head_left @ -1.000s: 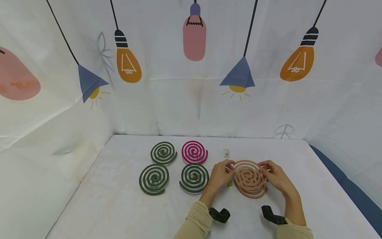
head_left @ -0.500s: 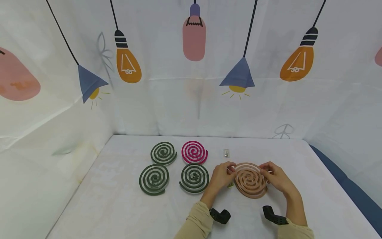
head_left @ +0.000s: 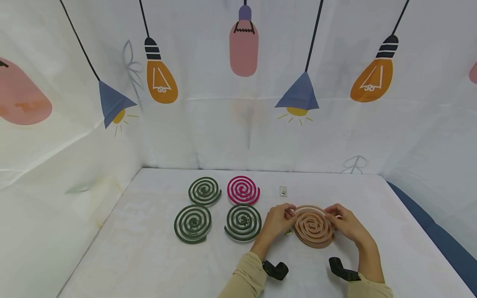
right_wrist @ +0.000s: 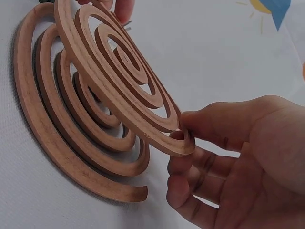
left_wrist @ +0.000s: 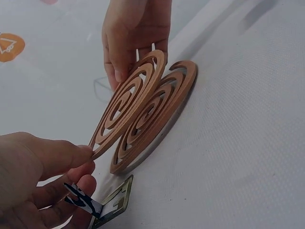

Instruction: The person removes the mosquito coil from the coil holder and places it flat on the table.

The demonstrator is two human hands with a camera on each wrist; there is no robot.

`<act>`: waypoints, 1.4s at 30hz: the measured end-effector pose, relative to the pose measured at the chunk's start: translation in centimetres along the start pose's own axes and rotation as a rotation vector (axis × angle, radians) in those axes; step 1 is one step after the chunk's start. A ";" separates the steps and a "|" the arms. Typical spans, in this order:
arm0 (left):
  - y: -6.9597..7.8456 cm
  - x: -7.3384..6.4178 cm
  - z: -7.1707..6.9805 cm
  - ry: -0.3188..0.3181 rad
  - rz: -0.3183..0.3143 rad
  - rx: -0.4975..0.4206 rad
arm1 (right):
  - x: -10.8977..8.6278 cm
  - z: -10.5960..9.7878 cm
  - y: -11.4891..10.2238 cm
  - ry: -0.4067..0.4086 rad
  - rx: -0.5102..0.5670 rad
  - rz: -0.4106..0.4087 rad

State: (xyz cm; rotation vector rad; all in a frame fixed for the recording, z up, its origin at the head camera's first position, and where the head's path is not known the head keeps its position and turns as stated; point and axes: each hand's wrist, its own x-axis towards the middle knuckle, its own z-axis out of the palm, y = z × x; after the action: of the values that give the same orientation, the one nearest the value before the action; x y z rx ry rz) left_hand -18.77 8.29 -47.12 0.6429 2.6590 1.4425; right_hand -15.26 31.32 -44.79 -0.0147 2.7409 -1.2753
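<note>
Tan mosquito coil (right_wrist: 102, 90) is up off the white table (head_left: 130, 256), pinched at opposite sides of its rim by the person's two hands and held tilted just above a second tan coil (left_wrist: 159, 121) that lies on the cloth. From where I stand I cannot tell whether the two spirals touch at the near edge. Left hand (head_left: 277, 221) has thumb and fingers clamped on one side of the rim, its lower fingers curled close by a small metal coil stand (left_wrist: 127, 193); contact there is unclear. Right hand (head_left: 345, 223) nips the other side between thumb and fingertips, the remaining fingers bent beneath. Farther back on the table, past the left hand, sits a small silvery piece (head_left: 283, 191). Over on the person's left lie four more coils in two rows: a dark green coil (head_left: 204, 189) and a magenta coil (head_left: 242, 188) behind, two more green spirals in front. Behind it all hangs a pale cloth printed with orange bulbs (head_left: 162, 80) and blue lampshades (head_left: 299, 93).
</note>
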 end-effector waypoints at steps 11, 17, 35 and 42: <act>0.1 -0.2 0.2 -0.018 0.005 0.022 | -0.4 0.1 0.3 0.001 -0.032 -0.004; 0.0 -0.2 0.4 -0.033 0.003 0.039 | -0.5 0.2 0.3 -0.008 -0.034 -0.003; 0.2 -0.5 0.5 -0.026 0.063 0.178 | -0.3 0.1 -0.1 -0.055 -0.068 0.035; 0.1 -0.4 0.6 -0.022 0.080 0.203 | -0.1 0.2 0.0 -0.060 -0.069 0.055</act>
State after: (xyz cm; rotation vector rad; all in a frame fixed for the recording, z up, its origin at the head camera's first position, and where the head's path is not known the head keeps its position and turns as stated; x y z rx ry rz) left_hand -18.18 8.71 -47.44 0.7840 2.8161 1.1831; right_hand -15.13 31.15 -44.89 0.0157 2.7139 -1.1475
